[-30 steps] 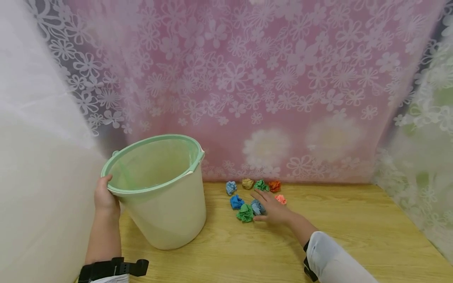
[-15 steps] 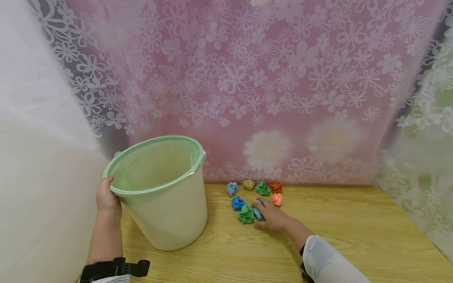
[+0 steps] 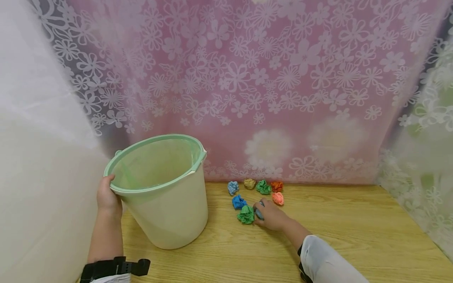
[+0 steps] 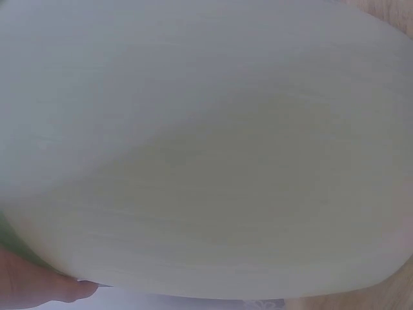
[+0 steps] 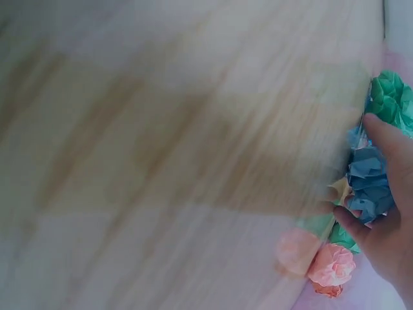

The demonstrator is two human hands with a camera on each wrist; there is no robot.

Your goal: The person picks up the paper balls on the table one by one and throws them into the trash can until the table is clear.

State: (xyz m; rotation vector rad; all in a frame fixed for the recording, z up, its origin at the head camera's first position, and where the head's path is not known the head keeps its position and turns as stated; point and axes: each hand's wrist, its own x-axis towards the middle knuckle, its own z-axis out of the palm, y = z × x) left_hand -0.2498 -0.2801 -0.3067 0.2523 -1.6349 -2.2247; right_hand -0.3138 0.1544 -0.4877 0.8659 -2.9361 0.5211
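Observation:
A cream bucket (image 3: 170, 212) with a green rim leans a little at the left of the table. My left hand (image 3: 107, 198) grips its rim, the thumb over the edge; in the left wrist view the bucket's wall (image 4: 206, 161) fills most of the picture. On the right, my right hand (image 3: 271, 215) curls its fingers round a grey-blue crumpled paper ball (image 5: 369, 184), mostly covered by the hand in the head view. Close beside the fingers sits a green paper ball (image 3: 245, 215). A blue ball (image 3: 238, 202) and a pink ball (image 3: 278, 198) lie just behind.
Along the table's back edge lie a light blue ball (image 3: 233, 188), a tan ball (image 3: 249, 183), another green ball (image 3: 263, 187) and an orange ball (image 3: 277, 186). A pink flowered curtain (image 3: 226, 98) hangs behind the wooden table (image 3: 339, 228). White sheeting (image 3: 46, 177) stands at the left.
My right hand has come down over the grey-blue paper ball and its fingers have closed round it. The left hand keeps its grip on the bucket, which stays nearly in place.

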